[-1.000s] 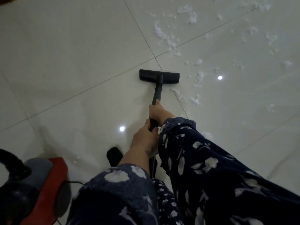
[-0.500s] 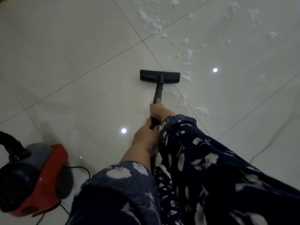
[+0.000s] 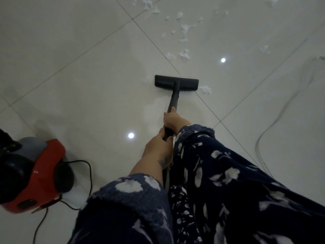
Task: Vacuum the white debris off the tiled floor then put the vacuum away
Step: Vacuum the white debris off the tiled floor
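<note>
Nearest, at the lower left of the view, the red vacuum body (image 3: 33, 175) sits on the tiled floor (image 3: 79, 85) with its black cord (image 3: 88, 176) looping beside it; a second ago only part of it showed, so the view has swung back and to the left. Just ahead of the patterned sleeves (image 3: 228, 182), the left hand (image 3: 159, 150) has its grip wrapped tight around the black wand (image 3: 173, 101), and the right hand (image 3: 173, 120), higher up the wand, is likewise clenched on it. Beyond them the floor head (image 3: 176, 83) lies flat across a grout line. It has been drawn back from the thick of the mess, so this looks like the return half of a stroke, and much cleaning remains. The white debris (image 3: 184, 32) is torn, fluffy scraps: one tuft touches the head's right end, a fainter bit lies at its left, and most is scattered farther off toward the far right of the floor.
</note>
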Tool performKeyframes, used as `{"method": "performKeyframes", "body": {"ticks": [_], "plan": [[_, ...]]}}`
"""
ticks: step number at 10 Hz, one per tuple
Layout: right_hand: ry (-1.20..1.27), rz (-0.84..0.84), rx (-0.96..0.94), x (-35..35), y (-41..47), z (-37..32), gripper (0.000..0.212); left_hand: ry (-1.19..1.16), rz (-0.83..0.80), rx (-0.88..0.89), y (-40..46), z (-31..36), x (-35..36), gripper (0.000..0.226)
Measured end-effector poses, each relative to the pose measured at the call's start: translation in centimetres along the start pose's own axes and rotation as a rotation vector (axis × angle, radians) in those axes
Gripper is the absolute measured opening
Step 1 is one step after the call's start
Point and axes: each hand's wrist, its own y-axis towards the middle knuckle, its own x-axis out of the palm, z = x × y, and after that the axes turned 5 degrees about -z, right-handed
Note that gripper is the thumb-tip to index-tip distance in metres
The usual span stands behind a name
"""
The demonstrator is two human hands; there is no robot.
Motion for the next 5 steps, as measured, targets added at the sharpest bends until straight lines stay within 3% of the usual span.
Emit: {"method": "performKeyframes", "body": {"ticks": [1,2,3,4,5], "plan": [[-0.323,0.051,-0.064,0.4,-1.2,1.7,0.04,0.004,0.004,-0.012,-1.0,-1.0,1.6,0.043],[-0.154,-0.055,-0.095,1.2,-1.3,2.7,0.058,-0.014,0.025,-0.017,-2.0,-1.8,2.4,0.043],[-0.398,-0.152,-0.162,2.3,-1.3,3.0,0.052,-0.061,0.066,-0.017,-3.0,-3.0,2.6,0.044],[-0.763,-0.165,-0.064,3.0,-2.1,1.8,0.044,-0.091,0.095,-0.029,-3.5,-3.9,2.6,0.043],[-1.02,-0.199,-0.286,4.2,-2.0,2.2,0.048,-0.115,0.119,-0.03,-3.5,-4.9,2.6,0.046]]}}
